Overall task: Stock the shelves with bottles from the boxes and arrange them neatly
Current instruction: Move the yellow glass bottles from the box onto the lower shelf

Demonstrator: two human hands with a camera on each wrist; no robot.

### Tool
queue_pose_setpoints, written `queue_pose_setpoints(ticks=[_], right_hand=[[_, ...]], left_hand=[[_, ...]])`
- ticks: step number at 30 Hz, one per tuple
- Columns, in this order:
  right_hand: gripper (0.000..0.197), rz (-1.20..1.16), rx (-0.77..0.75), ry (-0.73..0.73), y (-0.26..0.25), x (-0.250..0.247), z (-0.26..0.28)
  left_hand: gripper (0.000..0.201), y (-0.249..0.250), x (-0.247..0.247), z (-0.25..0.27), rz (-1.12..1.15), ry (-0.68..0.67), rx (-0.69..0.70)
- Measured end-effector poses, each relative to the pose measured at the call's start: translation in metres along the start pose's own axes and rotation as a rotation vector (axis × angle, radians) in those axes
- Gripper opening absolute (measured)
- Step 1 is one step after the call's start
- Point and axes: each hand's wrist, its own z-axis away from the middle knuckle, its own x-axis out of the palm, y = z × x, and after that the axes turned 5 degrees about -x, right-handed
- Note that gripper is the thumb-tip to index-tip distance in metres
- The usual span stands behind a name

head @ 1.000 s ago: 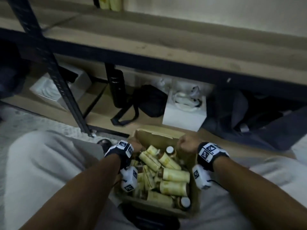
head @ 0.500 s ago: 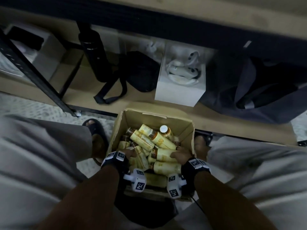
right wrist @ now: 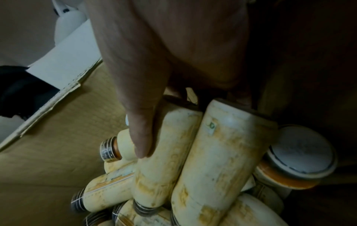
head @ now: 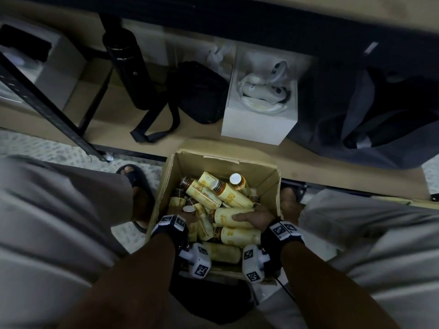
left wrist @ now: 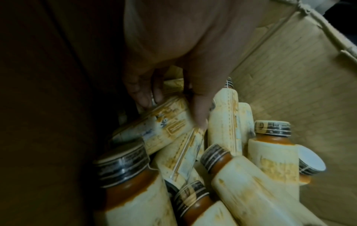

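An open cardboard box (head: 266,176) stands on the floor between my knees, filled with several cream-labelled bottles with dark caps, lying jumbled. My left hand (head: 190,218) is low at the box's near left. In the left wrist view, my left hand (left wrist: 173,113) pinches a slanted bottle (left wrist: 168,126) between thumb and fingers (left wrist: 142,94). My right hand (head: 249,217) is at the near right, its thumb across a lying bottle (head: 225,216). In the right wrist view the thumb (right wrist: 142,137) presses that bottle (right wrist: 164,160); the other fingers are hidden behind it.
The lower shelf board (head: 114,129) just beyond the box holds a black tube (head: 128,67), a black pouch (head: 199,91), a white box of controllers (head: 259,124) and a dark bag (head: 368,119). A black upright (head: 47,110) slants at left. Sandalled feet flank the box.
Both hands left the box's far rim and came down onto bottles at its near end, where each took hold of one. The head view tipped down toward the box.
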Motion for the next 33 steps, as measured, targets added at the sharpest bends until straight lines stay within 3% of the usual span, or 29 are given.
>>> queue_pose_setpoints(ticks=[5, 12, 15, 18, 21, 23, 28, 31, 33], right_hand=[[0.081, 0.082, -0.073, -0.006, -0.01, 0.003, 0.008], [0.075, -0.09, -0.156, 0.05, -0.026, 0.008, 0.022], [0.061, -0.248, -0.165, -0.009, -0.041, 0.007, 0.031], [0.057, -0.364, -0.192, -0.117, -0.055, 0.005, 0.041], [0.049, -0.411, -0.284, -0.192, -0.069, 0.001, 0.05], [0.054, -0.404, -0.356, -0.209, -0.078, -0.003, 0.058], [0.061, -0.385, -0.543, -0.209, -0.107, -0.013, 0.084], [0.071, -0.283, -0.675, -0.168, -0.134, -0.016, 0.111], [0.065, -0.237, -0.783, -0.147, -0.156, -0.018, 0.131]], left_hand=[[0.057, 0.006, 0.002, 0.01, 0.009, 0.027, 0.049], [0.052, 0.028, -0.011, 0.025, 0.212, 0.067, 0.14], [0.05, 0.041, -0.022, 0.034, 0.36, 0.043, 0.16], [0.06, 0.06, -0.032, 0.048, 0.506, -0.053, 0.196], [0.042, 0.081, -0.044, 0.068, 0.583, -0.147, 0.255], [0.028, 0.092, -0.051, 0.083, 0.605, -0.166, 0.316], [0.035, 0.116, -0.074, 0.121, 0.596, -0.154, 0.446], [0.029, 0.133, -0.099, 0.152, 0.488, -0.177, 0.57], [0.03, 0.144, -0.119, 0.175, 0.435, -0.163, 0.658]])
